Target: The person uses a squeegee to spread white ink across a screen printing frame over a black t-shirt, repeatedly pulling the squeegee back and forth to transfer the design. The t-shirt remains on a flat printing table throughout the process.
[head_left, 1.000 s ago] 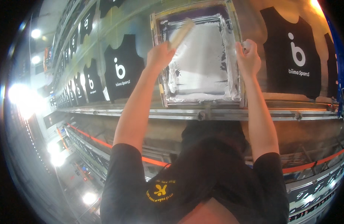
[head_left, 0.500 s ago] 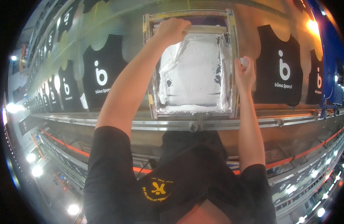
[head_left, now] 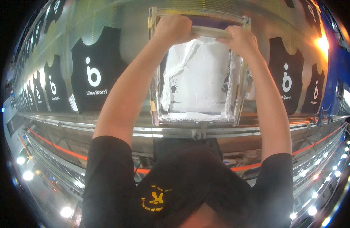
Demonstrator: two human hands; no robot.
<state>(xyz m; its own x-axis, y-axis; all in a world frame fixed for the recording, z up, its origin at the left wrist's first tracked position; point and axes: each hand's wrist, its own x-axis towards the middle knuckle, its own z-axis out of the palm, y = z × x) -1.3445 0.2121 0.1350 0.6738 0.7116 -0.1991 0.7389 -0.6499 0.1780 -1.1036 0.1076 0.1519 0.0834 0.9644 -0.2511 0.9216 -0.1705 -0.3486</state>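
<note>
A screen-printing frame (head_left: 153, 87) lies on the long table in front of me. White ink (head_left: 199, 79) is spread over its mesh, with thick ridges along the sides and the near end. A pale squeegee (head_left: 206, 32) lies crosswise at the frame's far end. My left hand (head_left: 175, 29) is wrapped round the squeegee's left part. My right hand (head_left: 241, 40) grips its right part, fingers curled over the top. The blade edge meeting the ink is mostly hidden by my hands.
Black cut fabric pieces with white prints lie on both sides, one left (head_left: 97, 64) and one right (head_left: 286, 76). A metal rail (head_left: 163, 131) runs along the table's near edge. A blue machine (head_left: 336, 68) with a bright orange glow stands at the right.
My right hand has left the frame's right side, moved up and left, and taken hold of the squeegee. My left hand stays on the squeegee. The view has shifted slightly.
</note>
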